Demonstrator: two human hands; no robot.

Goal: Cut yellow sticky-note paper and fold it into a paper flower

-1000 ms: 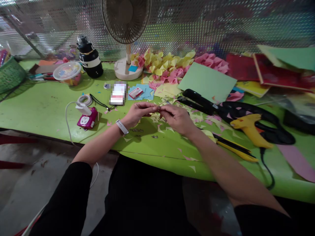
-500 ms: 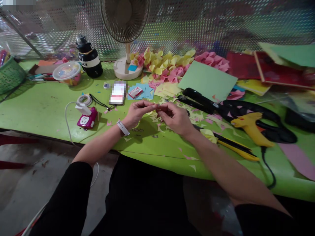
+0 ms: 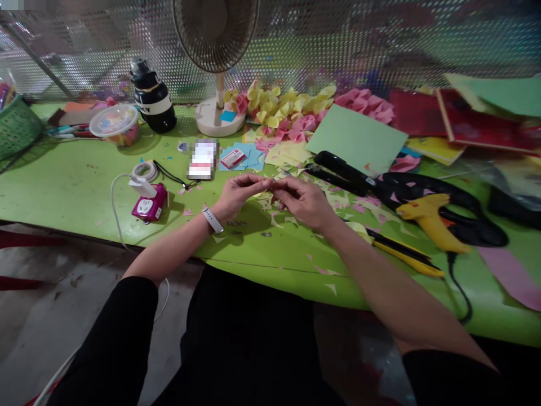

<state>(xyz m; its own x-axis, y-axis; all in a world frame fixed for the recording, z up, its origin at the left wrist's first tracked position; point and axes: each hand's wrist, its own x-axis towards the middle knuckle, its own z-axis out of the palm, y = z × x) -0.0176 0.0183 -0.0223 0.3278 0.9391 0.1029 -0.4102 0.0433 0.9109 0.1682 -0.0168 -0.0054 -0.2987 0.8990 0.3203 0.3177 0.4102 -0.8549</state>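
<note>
My left hand (image 3: 240,196) and my right hand (image 3: 303,202) meet at the fingertips above the green table (image 3: 253,251). Both are closed in a pinch, and whatever lies between the fingers is too small or too hidden to make out. Beneath them, yellow and pink paper scraps (image 3: 337,198) are scattered. Small metallic bits (image 3: 236,224) lie just below my left hand. Behind the hands sit blue paper squares (image 3: 255,156) with a small red-and-white box (image 3: 233,159) on top. A yellow-handled cutter (image 3: 406,255) lies by my right forearm.
Folded yellow paper pieces (image 3: 291,104) are heaped behind, beside a fan (image 3: 215,34). To the right are a black flat iron (image 3: 346,173) and a yellow glue gun (image 3: 435,220) with its cord. On the left are a phone (image 3: 203,159), a purple power socket (image 3: 150,206) and a black bottle (image 3: 153,101).
My right hand has shifted slightly to the right and down, its fingertips still against those of my left hand. The things on the table stay where they were.
</note>
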